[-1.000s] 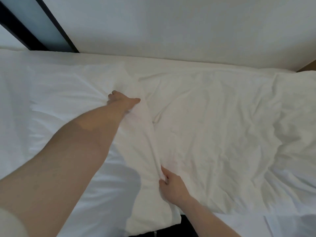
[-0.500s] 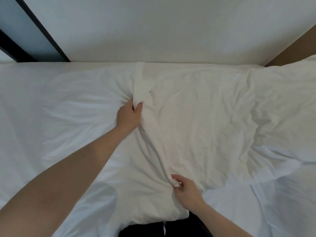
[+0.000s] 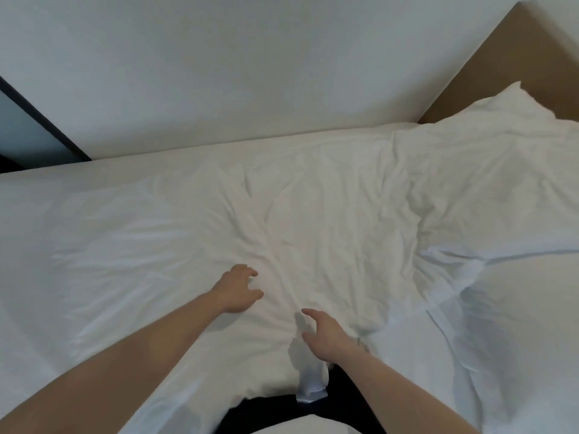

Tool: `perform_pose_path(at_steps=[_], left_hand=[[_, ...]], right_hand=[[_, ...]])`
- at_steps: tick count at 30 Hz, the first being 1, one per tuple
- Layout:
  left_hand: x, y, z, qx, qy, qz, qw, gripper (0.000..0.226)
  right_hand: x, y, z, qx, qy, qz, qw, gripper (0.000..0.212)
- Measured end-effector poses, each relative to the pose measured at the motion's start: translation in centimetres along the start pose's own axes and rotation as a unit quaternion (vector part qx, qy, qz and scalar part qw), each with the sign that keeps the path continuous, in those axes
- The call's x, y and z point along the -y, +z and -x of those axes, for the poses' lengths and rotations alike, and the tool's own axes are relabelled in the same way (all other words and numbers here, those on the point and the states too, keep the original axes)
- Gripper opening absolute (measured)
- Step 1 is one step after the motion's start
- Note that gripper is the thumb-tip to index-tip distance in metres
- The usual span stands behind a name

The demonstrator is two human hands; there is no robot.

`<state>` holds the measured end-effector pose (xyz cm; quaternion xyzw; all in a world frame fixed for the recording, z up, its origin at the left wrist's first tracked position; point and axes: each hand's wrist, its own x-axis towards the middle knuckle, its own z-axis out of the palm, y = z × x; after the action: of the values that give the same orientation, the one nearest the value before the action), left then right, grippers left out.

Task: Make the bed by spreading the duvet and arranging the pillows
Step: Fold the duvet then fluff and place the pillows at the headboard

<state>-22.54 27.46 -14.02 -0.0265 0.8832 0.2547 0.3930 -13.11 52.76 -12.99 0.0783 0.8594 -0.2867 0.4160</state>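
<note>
The duvet (image 3: 313,220) is cut off by the left and right edges of the view, so its full spread cannot be judged, and the pillow (image 3: 501,120) is clipped at the right edge. Both forearms are cut by the bottom edge. Whether the fingertips (image 3: 252,272) of the left hand (image 3: 238,289) touch the fabric cannot be told, and the dark strip (image 3: 282,408) below the bed's near edge is too blurred to be identified.

Soft, even, dimmish indoor light, cool cast. No glare. White duvet (image 3: 329,220) low contrast, creases only faintly shaded. Soft shadow under right hand (image 3: 326,338) and along left forearm. Whole frame slightly soft, compression smear. Wide-angle bend: wall (image 3: 250,73) edge tilts, forearms stretched at bottom corners.
</note>
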Motion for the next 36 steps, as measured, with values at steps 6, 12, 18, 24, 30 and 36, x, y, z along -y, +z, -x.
perform_pose_path(at_steps=[6,12,18,24,30,36], left_hand=[[-3.3,-1.2,2.9,-0.039,0.092,-0.016,0.995,0.060],[-8.3,-3.6,3.5,-0.057,0.152,-0.007,0.987,0.056],[-12.9,-4.3,2.8,-0.094,0.166,-0.004,0.982,0.056],[-20.3,-3.0,2.4,-0.104,0.165,-0.008,0.981,0.055],[-31.4,0.6,0.3,-0.105,0.171,-0.020,0.979,0.055],[-41.9,4.6,-1.6,-0.097,0.175,-0.009,0.980,0.056]], right_hand=[[0.4,-4.1,2.4,-0.126,0.013,-0.135,0.983,0.060],[-1.7,-9.2,6.2,-0.217,0.034,-0.223,0.950,0.062],[-5.5,-16.0,8.4,-0.297,0.024,-0.279,0.913,0.065],[-13.3,-27.0,10.3,-0.419,0.017,-0.325,0.848,0.068],[-23.6,-38.0,11.2,-0.538,0.057,-0.400,0.740,0.079],[-31.2,-45.2,9.8,-0.527,0.124,-0.504,0.673,0.113]])
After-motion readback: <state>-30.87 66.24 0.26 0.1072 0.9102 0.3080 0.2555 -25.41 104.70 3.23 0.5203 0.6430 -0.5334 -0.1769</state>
